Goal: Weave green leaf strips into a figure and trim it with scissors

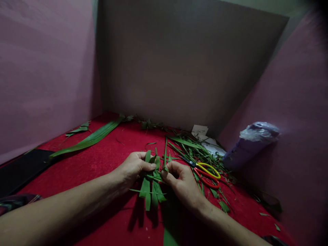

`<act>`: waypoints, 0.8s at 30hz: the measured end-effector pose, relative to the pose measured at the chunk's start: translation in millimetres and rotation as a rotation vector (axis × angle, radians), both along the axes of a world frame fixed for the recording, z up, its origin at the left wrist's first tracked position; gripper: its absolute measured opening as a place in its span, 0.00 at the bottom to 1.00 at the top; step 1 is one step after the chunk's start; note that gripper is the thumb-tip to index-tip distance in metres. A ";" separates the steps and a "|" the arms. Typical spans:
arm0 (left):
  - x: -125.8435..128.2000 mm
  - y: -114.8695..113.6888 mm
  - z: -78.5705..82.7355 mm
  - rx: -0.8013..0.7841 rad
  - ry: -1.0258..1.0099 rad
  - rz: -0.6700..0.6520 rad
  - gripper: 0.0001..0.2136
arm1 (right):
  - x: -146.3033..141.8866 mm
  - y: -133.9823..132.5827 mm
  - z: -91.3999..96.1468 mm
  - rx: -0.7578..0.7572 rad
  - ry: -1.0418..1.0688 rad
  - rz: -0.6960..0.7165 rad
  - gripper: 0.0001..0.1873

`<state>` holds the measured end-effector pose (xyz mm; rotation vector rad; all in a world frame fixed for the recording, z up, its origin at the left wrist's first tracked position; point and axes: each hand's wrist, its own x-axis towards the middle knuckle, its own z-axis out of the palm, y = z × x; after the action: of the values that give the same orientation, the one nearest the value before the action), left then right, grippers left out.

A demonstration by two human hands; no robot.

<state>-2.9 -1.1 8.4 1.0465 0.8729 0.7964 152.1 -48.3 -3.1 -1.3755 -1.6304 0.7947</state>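
Note:
Between my two hands, above the red cloth, is a small bundle of woven green leaf strips, its loose ends hanging down. My left hand pinches its upper part between thumb and fingers. A narrow green leaf strip rises beside the bundle, and my right hand closes thumb and forefinger on it at the bundle's right side. Just right of that hand lie scissors with one yellow and one red handle. How the strips cross under my fingers is partly hidden.
Cut leaf scraps pile up at the back right near white cards. A purple bin with a plastic liner stands at the right wall. A long broad leaf and a black flat object lie on the red cloth at left.

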 end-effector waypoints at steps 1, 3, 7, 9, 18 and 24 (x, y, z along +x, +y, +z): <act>0.1 0.0 -0.6 -0.009 -0.011 0.000 0.06 | 0.0 -0.2 0.6 0.001 0.003 -0.004 0.07; 0.3 -0.2 -1.9 -0.028 -0.025 -0.005 0.06 | -0.1 -0.2 1.5 -0.005 0.002 -0.020 0.07; 1.0 0.0 -3.0 -0.043 -0.038 -0.026 0.06 | 0.1 0.1 2.2 -0.002 -0.011 -0.044 0.07; 1.2 0.2 -3.0 -0.033 -0.041 -0.025 0.05 | 0.3 0.2 2.2 0.004 -0.013 -0.044 0.07; 1.5 -1.3 -3.5 -0.020 -0.041 0.023 0.07 | 1.2 0.4 1.0 0.009 -0.009 -0.044 0.08; 1.3 -0.2 -5.7 -0.011 -0.046 0.016 0.07 | 1.1 0.3 0.6 -0.014 -0.013 -0.057 0.07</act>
<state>-1.6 -1.3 2.7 1.0087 0.8467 0.8251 153.2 -48.1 -2.5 -1.4332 -1.5911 0.7667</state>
